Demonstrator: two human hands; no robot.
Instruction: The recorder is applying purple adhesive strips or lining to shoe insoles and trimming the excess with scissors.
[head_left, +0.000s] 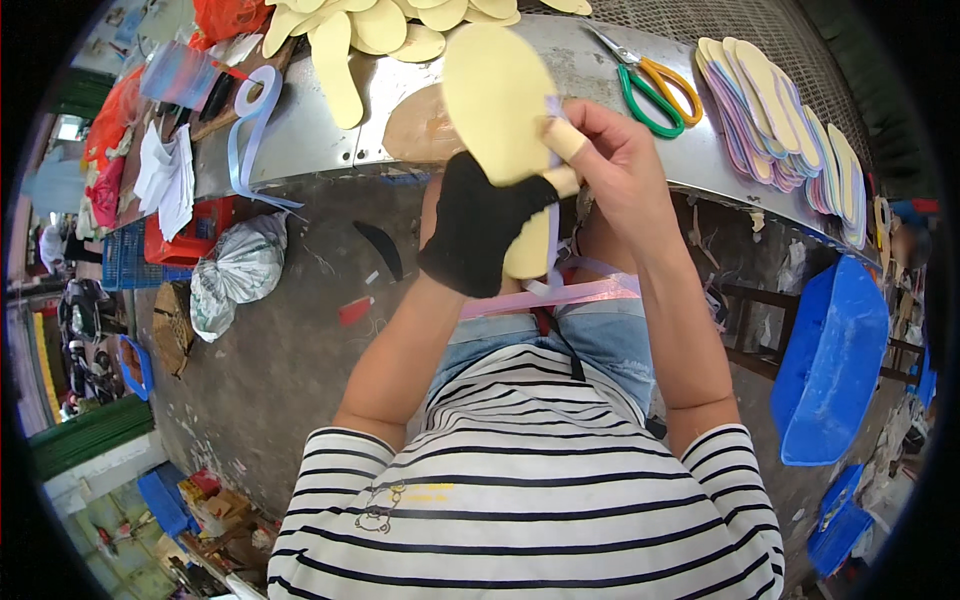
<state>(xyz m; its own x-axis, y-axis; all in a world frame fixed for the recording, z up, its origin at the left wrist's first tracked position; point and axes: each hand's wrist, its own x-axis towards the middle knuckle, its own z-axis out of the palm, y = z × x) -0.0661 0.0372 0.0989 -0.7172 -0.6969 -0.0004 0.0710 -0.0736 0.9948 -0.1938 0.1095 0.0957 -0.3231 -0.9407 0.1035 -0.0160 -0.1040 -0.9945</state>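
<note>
A pale yellow insole (497,95) stands upright before me, above the table's near edge. My left hand (475,225), in a black glove with bare fingertips, is closed around its narrow middle. At the insole's right edge my right hand (615,160) pinches with thumb and fingers, the thumb wrapped in beige tape. Along that edge runs a lavender ribbon (552,240), which my right fingers press against the insole. The fingers partly cover where ribbon and insole meet. Below, a pinkish ribbon (560,297) lies across my lap.
Green-and-orange-handled scissors (655,90) lie on the metal table (540,50). Stacked insoles (755,110) stand at right, loose insoles (380,25) at the back. A light blue ribbon roll (258,92) hangs at left. A blue tub (830,365) is at right, a tied bag (235,270) at left.
</note>
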